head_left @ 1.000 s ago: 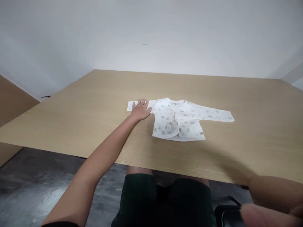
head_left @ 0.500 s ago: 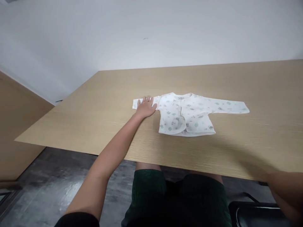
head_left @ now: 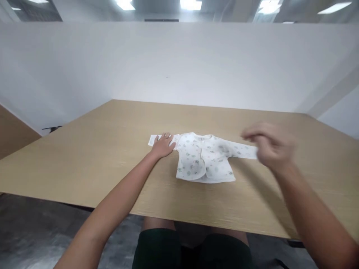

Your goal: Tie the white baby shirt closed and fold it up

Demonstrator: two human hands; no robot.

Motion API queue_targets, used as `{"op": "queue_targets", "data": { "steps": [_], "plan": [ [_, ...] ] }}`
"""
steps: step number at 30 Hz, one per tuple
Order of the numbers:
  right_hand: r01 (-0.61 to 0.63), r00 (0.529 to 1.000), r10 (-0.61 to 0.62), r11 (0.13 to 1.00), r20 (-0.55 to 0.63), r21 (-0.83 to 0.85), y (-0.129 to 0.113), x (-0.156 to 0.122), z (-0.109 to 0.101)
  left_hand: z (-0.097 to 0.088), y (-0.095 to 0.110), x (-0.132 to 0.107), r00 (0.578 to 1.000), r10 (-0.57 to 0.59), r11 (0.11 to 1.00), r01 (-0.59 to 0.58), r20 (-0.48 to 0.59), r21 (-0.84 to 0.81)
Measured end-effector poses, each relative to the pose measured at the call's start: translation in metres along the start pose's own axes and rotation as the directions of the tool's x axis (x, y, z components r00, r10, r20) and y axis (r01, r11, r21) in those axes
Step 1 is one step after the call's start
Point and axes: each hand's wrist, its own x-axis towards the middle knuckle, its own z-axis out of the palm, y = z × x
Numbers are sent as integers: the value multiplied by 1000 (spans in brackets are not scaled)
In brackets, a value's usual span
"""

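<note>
A small white baby shirt [head_left: 204,160] with a green and grey print lies spread flat on the wooden table [head_left: 84,157], sleeves out to both sides. My left hand [head_left: 163,145] rests flat on the shirt's left sleeve, fingers stretched out. My right hand [head_left: 270,146] hovers over the end of the right sleeve, blurred by motion. Its fingers look curled, but I cannot make out whether they hold anything.
White partition walls [head_left: 179,63] close off the table at the back and on the right. A wooden panel [head_left: 14,132] stands at the left. My legs in dark green shorts [head_left: 193,250] are under the near edge of the table.
My right arm has come up from below the table edge and reached over the right sleeve. My left hand has stayed on the left sleeve. The camera has tilted up.
</note>
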Motion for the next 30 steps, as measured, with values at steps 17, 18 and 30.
{"op": "queue_targets", "data": {
  "steps": [17,18,30],
  "plan": [
    [-293,766,472,861,437,-416,91,-28,47,0,-12,-5,995,-77,996,79,-59,43],
    [-303,817,430,887,384,-348,84,-26,44,-3,-6,-7,990,-48,999,50,-131,15],
    [-103,596,13,993,803,61,-37,-36,43,0,112,-73,788,579,768,-613,-209,-184]
  ]
}}
